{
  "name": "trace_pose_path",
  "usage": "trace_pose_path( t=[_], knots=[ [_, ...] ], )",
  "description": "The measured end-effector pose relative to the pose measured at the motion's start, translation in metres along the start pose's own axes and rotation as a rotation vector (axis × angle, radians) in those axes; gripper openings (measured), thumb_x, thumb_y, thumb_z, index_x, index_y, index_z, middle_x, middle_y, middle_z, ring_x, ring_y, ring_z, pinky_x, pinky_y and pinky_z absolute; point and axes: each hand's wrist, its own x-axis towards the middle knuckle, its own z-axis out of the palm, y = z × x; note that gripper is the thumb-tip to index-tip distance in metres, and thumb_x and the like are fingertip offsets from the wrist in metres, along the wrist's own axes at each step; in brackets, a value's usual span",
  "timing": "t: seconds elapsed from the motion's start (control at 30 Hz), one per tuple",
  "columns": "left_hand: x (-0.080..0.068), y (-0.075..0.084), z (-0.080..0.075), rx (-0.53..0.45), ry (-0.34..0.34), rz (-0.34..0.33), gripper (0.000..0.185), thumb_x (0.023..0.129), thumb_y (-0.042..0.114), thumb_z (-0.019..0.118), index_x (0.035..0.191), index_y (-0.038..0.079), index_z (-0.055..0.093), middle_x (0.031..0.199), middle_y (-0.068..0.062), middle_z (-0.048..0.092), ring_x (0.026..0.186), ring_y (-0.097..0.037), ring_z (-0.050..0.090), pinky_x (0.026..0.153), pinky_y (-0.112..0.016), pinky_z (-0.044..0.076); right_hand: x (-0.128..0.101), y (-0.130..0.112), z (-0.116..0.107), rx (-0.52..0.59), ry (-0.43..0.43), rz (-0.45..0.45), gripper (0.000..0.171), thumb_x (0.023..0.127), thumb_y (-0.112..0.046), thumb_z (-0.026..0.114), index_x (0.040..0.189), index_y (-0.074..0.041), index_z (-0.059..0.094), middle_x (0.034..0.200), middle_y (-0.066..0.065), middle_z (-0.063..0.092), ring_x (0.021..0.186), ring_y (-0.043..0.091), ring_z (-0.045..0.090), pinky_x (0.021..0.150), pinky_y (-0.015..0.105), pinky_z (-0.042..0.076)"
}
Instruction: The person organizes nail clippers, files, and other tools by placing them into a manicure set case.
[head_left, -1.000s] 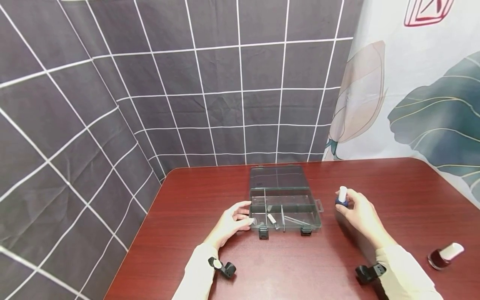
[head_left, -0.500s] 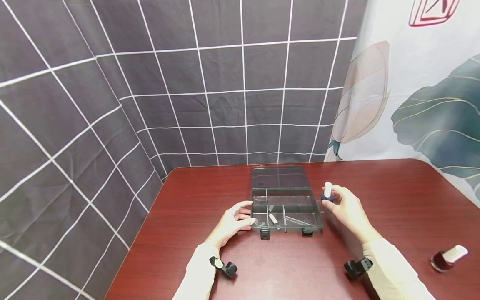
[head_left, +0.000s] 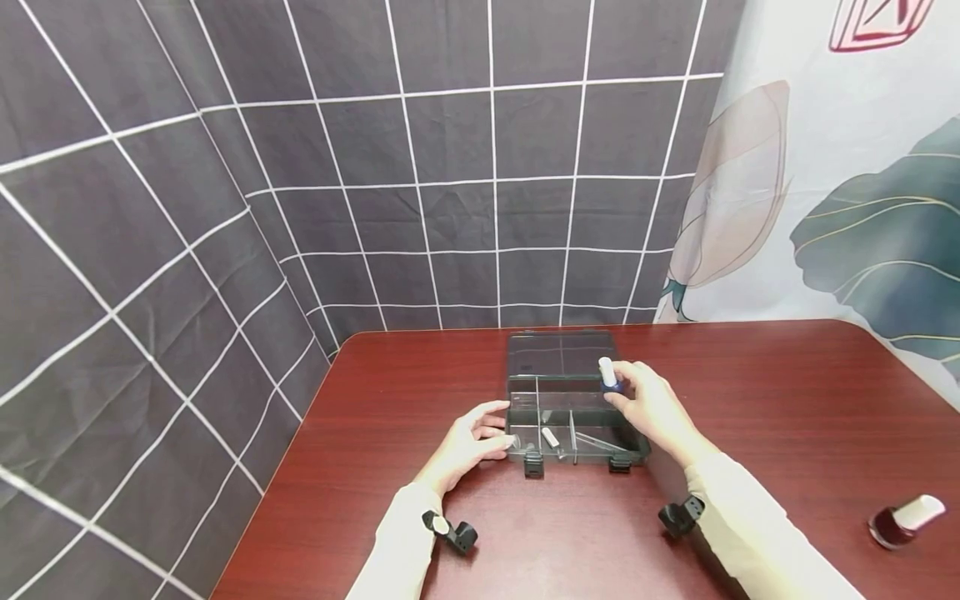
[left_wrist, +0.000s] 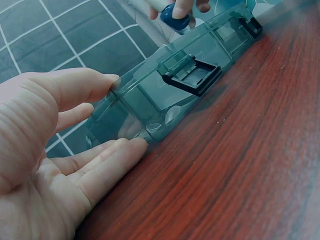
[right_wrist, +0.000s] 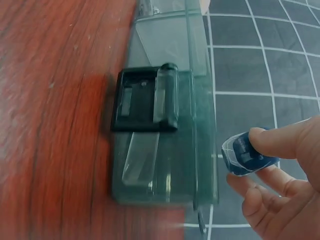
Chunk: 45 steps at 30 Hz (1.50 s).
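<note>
A clear grey compartment box [head_left: 592, 456] lies open on the red-brown table, its lid flat behind it. My left hand [head_left: 472, 437] rests at the box's front left corner, thumb and straight fingers touching the wall [left_wrist: 165, 95]. My right hand [head_left: 652, 408] pinches a small blue bottle [head_left: 608, 377] with a white cap and holds it upright above the box's rear right compartment. The right wrist view shows the blue bottle [right_wrist: 245, 155] between my fingertips [right_wrist: 267, 142], beside the box wall [right_wrist: 165, 150]. A small white piece [head_left: 551, 437] lies in a front compartment.
A dark red bottle [head_left: 903, 521] with a white cap lies on the table at the far right. Two black latches [left_wrist: 192, 75] hang from the box's front edge. A dark grid-patterned cloth hangs behind and to the left of the table.
My right hand has carried the blue bottle leftwards, from above the table right of the box to above the box. The left hand has stayed at the corner.
</note>
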Motion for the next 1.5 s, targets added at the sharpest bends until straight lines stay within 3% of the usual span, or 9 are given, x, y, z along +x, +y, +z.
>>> trace_pose_path(
  t=[0.17, 0.47, 0.57, 0.73, 1.03, 1.3, 1.5],
  knots=[
    [0.001, -0.001, -0.001, 0.005, 0.01, 0.003, 0.059, 0.082, 0.003, 0.069, 0.135, 0.004, 0.044, 0.114, -0.025, 0.053, 0.091, -0.02, 0.06, 0.071, -0.038, 0.056, 0.005, -0.005, 0.012, -0.011, -0.024, -0.019, 0.038, 0.074, 0.002, 0.073, 0.11, -0.006, 0.062, 0.082, 0.007, 0.053, 0.067, 0.019, 0.048, 0.056, 0.032, 0.04],
    [0.0, -0.001, 0.001, 0.006, 0.014, -0.005, 0.059, 0.082, 0.003, 0.069, 0.135, 0.004, 0.044, 0.115, -0.025, 0.052, 0.092, -0.02, 0.06, 0.071, -0.038, 0.056, 0.005, -0.016, 0.034, -0.185, -0.047, -0.133, 0.038, 0.076, -0.001, 0.073, 0.111, -0.012, 0.063, 0.088, 0.005, 0.056, 0.077, 0.023, 0.057, 0.06, 0.042, 0.049],
    [0.0, 0.0, 0.001, 0.005, 0.009, -0.004, 0.059, 0.082, 0.002, 0.068, 0.136, 0.004, 0.043, 0.116, -0.027, 0.051, 0.092, -0.019, 0.06, 0.071, -0.038, 0.056, 0.005, -0.02, 0.039, -0.22, -0.068, -0.168, 0.036, 0.076, 0.0, 0.072, 0.108, -0.015, 0.065, 0.085, 0.003, 0.057, 0.078, 0.024, 0.056, 0.058, 0.041, 0.05],
    [-0.001, 0.001, 0.003, -0.004, 0.003, -0.001, 0.06, 0.083, 0.001, 0.067, 0.137, 0.004, 0.041, 0.118, -0.029, 0.049, 0.092, -0.018, 0.059, 0.072, -0.04, 0.056, 0.005, -0.023, 0.042, -0.226, -0.082, -0.18, 0.028, 0.077, 0.0, 0.072, 0.101, -0.015, 0.069, 0.086, 0.001, 0.063, 0.087, 0.024, 0.058, 0.068, 0.041, 0.052],
    [0.0, -0.002, 0.001, -0.002, 0.006, 0.002, 0.06, 0.082, 0.004, 0.069, 0.135, 0.003, 0.043, 0.115, -0.028, 0.051, 0.091, -0.019, 0.06, 0.071, -0.039, 0.056, 0.006, -0.023, 0.038, -0.102, -0.095, -0.118, 0.026, 0.08, 0.003, 0.067, 0.102, -0.01, 0.068, 0.085, 0.002, 0.063, 0.079, 0.021, 0.061, 0.065, 0.038, 0.051],
    [0.0, -0.003, 0.002, 0.0, 0.017, -0.011, 0.059, 0.081, 0.005, 0.07, 0.135, 0.004, 0.044, 0.113, -0.024, 0.052, 0.091, -0.02, 0.06, 0.071, -0.039, 0.056, 0.002, -0.023, 0.028, 0.078, -0.035, -0.041, 0.028, 0.078, 0.003, 0.069, 0.105, -0.004, 0.066, 0.089, 0.007, 0.064, 0.079, 0.023, 0.063, 0.071, 0.04, 0.052],
    [0.001, -0.002, 0.002, 0.006, 0.019, -0.01, 0.059, 0.081, 0.005, 0.07, 0.135, 0.007, 0.045, 0.114, -0.023, 0.053, 0.092, -0.021, 0.06, 0.071, -0.04, 0.056, 0.001, -0.021, 0.026, 0.083, -0.038, -0.049, 0.027, 0.078, 0.003, 0.069, 0.105, -0.004, 0.066, 0.093, 0.007, 0.064, 0.084, 0.023, 0.062, 0.073, 0.04, 0.051]
  ],
)
